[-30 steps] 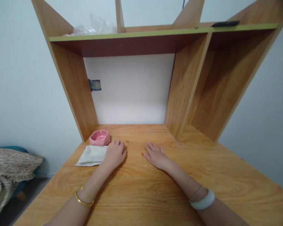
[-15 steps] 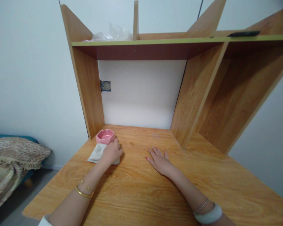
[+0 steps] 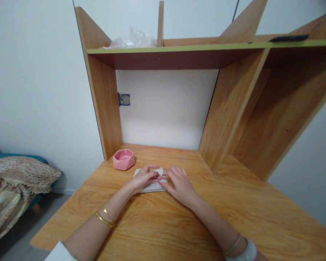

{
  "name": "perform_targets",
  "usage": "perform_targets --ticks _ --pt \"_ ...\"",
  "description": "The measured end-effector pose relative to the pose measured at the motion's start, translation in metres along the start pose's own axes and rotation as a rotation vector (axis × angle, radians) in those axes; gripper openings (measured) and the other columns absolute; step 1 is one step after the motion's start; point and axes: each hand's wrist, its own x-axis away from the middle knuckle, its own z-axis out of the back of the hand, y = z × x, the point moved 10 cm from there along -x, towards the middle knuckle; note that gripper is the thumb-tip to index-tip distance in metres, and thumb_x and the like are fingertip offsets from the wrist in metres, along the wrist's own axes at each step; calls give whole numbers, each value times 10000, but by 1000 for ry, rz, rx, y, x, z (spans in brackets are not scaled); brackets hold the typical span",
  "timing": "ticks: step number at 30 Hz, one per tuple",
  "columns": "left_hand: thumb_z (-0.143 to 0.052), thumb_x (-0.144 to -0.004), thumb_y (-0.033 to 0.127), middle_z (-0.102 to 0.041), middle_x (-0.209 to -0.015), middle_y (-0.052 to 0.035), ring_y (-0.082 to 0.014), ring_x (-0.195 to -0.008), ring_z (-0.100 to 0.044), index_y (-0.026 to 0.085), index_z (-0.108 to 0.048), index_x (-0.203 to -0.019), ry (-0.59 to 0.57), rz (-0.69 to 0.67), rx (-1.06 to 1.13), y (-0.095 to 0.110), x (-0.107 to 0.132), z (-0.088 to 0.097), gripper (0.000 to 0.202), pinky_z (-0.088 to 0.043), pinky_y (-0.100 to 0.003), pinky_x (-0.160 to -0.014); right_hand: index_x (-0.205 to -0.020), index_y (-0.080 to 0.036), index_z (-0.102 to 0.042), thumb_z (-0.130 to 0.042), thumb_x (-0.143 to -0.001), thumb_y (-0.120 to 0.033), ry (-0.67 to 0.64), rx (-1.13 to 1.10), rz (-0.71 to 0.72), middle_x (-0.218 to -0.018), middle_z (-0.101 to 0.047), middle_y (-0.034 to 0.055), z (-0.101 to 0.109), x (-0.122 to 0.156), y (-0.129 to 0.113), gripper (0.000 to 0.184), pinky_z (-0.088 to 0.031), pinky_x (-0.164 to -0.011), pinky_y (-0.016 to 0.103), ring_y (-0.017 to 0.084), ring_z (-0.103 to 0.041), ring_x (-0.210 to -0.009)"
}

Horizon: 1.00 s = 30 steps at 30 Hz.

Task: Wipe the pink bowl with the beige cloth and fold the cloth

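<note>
A small pale folded cloth (image 3: 151,186) lies on the wooden desk (image 3: 179,224) near its middle. My left hand (image 3: 146,177) rests on the cloth with its fingers pinched on the cloth's top edge. My right hand (image 3: 179,184) meets it from the right, its fingertips also closed on that edge. A pink ceramic ashtray (image 3: 124,159) stands to the left of the cloth, apart from both hands.
The desk has a wooden hutch with an upright side panel (image 3: 104,105) on the left and a divider (image 3: 220,119) on the right. Crumpled clear plastic (image 3: 132,39) and a dark flat object (image 3: 289,37) lie on the upper shelf. A bed with patterned bedding (image 3: 13,188) stands lower left.
My left hand has dragged the cloth from beside the ashtray rightward to the desk's middle. My right hand, flat on the desk before, has come onto the cloth's edge.
</note>
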Motion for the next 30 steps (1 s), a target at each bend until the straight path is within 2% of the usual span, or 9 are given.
perform_targets --ticks 4,7,9,11,14,16,19,24,30 --pt "-425 -783 156 -582 -833 -38 -126 -713 -603 156 -398 -1098 87 -148 -127 25 -3 17 316 -488 -297 -706 -1088 -218 -503 -475 -785 -450 -103 -6 84 -1048 -555 61 -13 0 -13 384 -296 -860 328 196 -448 -986" --pt "-410 -781 184 -553 -882 -43 -148 -772 -580 170 -439 -1083 392 -364 -522 67 6 58 304 -463 -316 -749 -1146 -209 -475 -503 -773 -429 -177 8 88 -1134 -528 70 -25 1 -13 433 -271 -889 328 198 -417 -1053" --pt "-415 -773 194 -536 -927 -58 -190 -905 -544 174 -476 -1053 592 -415 -816 89 17 84 288 -420 -344 -827 -1156 -204 -472 -515 -765 -427 -212 13 80 -1163 -516 69 -32 1 -12 452 -261 -899 324 197 -400 -1081" --pt "-439 -759 217 -492 -1035 -96 -239 -1032 -478 159 -486 -1051 807 -373 -1031 103 30 113 301 -357 -375 -902 -1172 -208 -462 -523 -760 -426 -241 19 76 -1165 -519 67 -37 1 -12 470 -252 -904 325 196 -395 -1089" --pt "-455 -756 271 -413 -1135 -183 -309 -1070 -455 90 -451 -1107 961 -179 -1118 103 43 153 395 -342 -398 -904 -1128 -227 -500 -488 -794 -379 -267 55 69 -1102 -558 60 -42 1 -13 367 -232 -907 338 196 -417 -1058" --pt "-438 -767 336 -391 -1160 -218 -342 -1047 -477 71 -429 -1122 979 -6 -1014 88 47 177 443 -364 -427 -871 -1047 -234 -548 -434 -828 -315 -263 92 51 -1024 -591 51 -41 0 -11 260 -217 -905 348 190 -439 -1017" --pt "-424 -776 406 -451 -1119 -227 -351 -992 -519 85 -437 -1099 920 131 -877 68 44 192 456 -440 -430 -754 -928 -213 -583 -380 -829 -223 -224 154 -20 -942 -610 51 -34 -2 2 226 -192 -906 357 187 -453 -977" --pt "-434 -770 468 -528 -1022 -248 -272 -659 -631 67 -463 -1053 814 218 -765 48 33 192 492 -496 -345 -485 -842 -176 -588 -408 -744 -179 -146 272 -210 -888 -610 72 -16 2 38 205 -167 -904 384 216 -462 -927" --pt "-439 -792 396 -489 -1090 -247 -176 -548 -620 60 -447 -1058 791 196 -720 46 31 189 430 -499 -279 -439 -961 -209 -572 -500 -746 -388 -127 100 -100 -995 -585 54 -15 6 36 289 -234 -877 358 216 -443 -971"
